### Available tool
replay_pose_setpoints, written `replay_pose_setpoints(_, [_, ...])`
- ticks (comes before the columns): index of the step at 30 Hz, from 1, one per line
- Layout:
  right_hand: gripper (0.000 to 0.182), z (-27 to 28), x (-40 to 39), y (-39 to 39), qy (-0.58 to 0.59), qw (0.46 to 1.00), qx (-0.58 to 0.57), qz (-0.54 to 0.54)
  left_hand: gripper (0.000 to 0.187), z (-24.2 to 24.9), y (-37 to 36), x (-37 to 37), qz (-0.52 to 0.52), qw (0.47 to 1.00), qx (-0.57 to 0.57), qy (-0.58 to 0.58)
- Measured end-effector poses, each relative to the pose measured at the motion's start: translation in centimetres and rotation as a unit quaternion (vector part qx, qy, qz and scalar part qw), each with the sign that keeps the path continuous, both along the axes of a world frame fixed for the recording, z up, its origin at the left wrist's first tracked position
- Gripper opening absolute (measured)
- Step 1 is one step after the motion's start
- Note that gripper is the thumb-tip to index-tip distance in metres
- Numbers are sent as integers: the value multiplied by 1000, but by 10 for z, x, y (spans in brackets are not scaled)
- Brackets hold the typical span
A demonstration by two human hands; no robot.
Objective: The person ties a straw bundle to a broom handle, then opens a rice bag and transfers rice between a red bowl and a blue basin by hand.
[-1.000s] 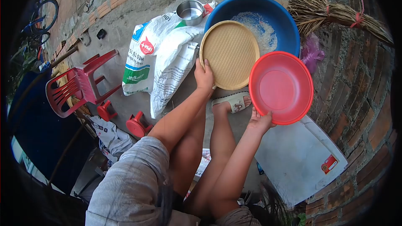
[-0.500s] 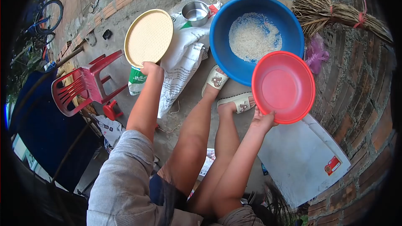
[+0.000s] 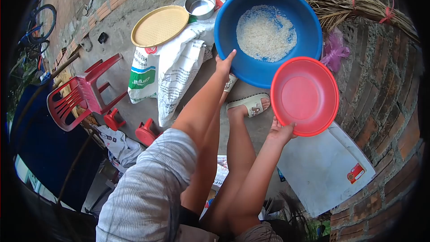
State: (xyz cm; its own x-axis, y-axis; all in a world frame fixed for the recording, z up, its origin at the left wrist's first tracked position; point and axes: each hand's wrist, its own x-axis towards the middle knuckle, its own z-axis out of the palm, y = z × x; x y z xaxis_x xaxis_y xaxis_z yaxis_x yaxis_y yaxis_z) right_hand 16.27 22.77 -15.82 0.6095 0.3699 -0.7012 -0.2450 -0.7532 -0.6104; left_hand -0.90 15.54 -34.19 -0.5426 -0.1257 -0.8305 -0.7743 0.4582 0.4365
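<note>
My right hand (image 3: 281, 131) grips the near rim of a shallow red plastic basin (image 3: 301, 96), thumb on the edge and fingers underneath. At the left edge of a large blue basin (image 3: 251, 71), my left hand (image 3: 225, 65) has its thumb over the rim and its other fingers against the outside. White rice grains (image 3: 266, 33) are spread over the blue basin's bottom. The red basin overlaps the blue one's lower right side in view and appears to hold nothing. A round yellow woven-pattern tray (image 3: 160, 26) lies on the white sacks to the left.
A steel bowl (image 3: 199, 5) stands beside the tray, near printed sacks (image 3: 179, 74). A red plastic chair (image 3: 87, 92) and small red stools (image 3: 147, 132) are at left. A straw broom (image 3: 340, 6), purple bag (image 3: 335, 49) and white board (image 3: 320, 170) lie by the brick wall at right.
My left hand has let go of the yellow tray, now lying on the sacks, and moved right to the blue basin's rim. My right hand still holds the red basin in nearly the same place.
</note>
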Motion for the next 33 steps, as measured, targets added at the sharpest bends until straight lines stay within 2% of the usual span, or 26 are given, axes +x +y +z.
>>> replay_pose_setpoints(1, [45, 1, 3, 2, 12, 1000, 3, 2, 64, -7, 1, -5, 89, 986, 106, -90])
replay_pose_setpoints(2, [45, 3, 7, 4, 23, 1000, 4, 5, 51, -10, 0, -1, 60, 990, 90, -88])
replay_pose_setpoints(3, [45, 4, 11, 7, 19, 1000, 4, 6, 51, -9, -4, 4, 61, 990, 90, -92])
replay_pose_setpoints(5, [45, 9, 14, 14, -6, 1000, 21, -16, 33, 1, -10, 5, -57, 983, 103, -140])
replay_pose_setpoints(6, [45, 15, 15, 15, 3, 999, 24, -28, 22, 17, -13, 11, -55, 987, 125, -80])
replay_pose_setpoints(9, [43, 37, 39, 12, -60, 992, 109, -13, 25, 126, -39, 5, -102, 988, 114, -4])
replay_pose_setpoints(11, [46, 75, 63, 5, -80, 987, 138, -4, 25, 201, -69, -13, -175, 977, 111, 49])
replay_pose_setpoints(12, [46, 101, 70, 5, -77, 986, 148, -15, 23, 243, -79, -22, -170, 980, 86, 49])
replay_pose_setpoints(14, [50, 160, 81, 2, -79, 979, 188, 28, 19, 294, -112, -37, -139, 980, 106, 93])
replay_pose_setpoints(15, [50, 180, 98, -5, -72, 977, 202, 16, 20, 327, -118, -45, -152, 978, 110, 95])
replay_pose_setpoints(16, [51, 184, 120, -11, -82, 970, 221, 64, 22, 366, -112, -54, -139, 975, 140, 104])
replay_pose_setpoints(17, [53, 191, 137, -15, -97, 960, 241, 107, 25, 421, -99, -66, -157, 980, 109, 64])
replay_pose_setpoints(19, [56, 228, 150, -19, -99, 961, 245, 79, 24, 486, -114, -80, -242, 960, 93, 101])
replay_pose_setpoints(20, [56, 249, 155, -21, -48, 974, 219, 31, 23, 512, -123, -78, -264, 949, 110, 132])
replay_pose_setpoints(21, [56, 271, 161, -20, 6, 981, 195, -12, 23, 532, -127, -77, -282, 937, 127, 165])
replay_pose_setpoints(23, [56, 315, 173, -17, 9, 977, 213, -24, 22, 567, -121, -83, -265, 919, 225, 188])
replay_pose_setpoints(25, [56, 349, 188, -21, 7, 974, 220, -48, 21, 592, -105, -89, -261, 909, 276, 171])
replay_pose_setpoints(27, [55, 372, 221, -35, 2, 977, 214, 4, 21, 620, -93, -74, -264, 920, 260, 128])
replay_pose_setpoints(31, [53, 416, 261, -101, -59, 973, 219, -38, 23, 648, -72, -72, -337, 862, 361, 113])
replay_pose_setpoints(33, [47, 445, 273, -134, 27, 990, 134, 21, 21, 667, -63, -50, -379, 804, 403, 217])
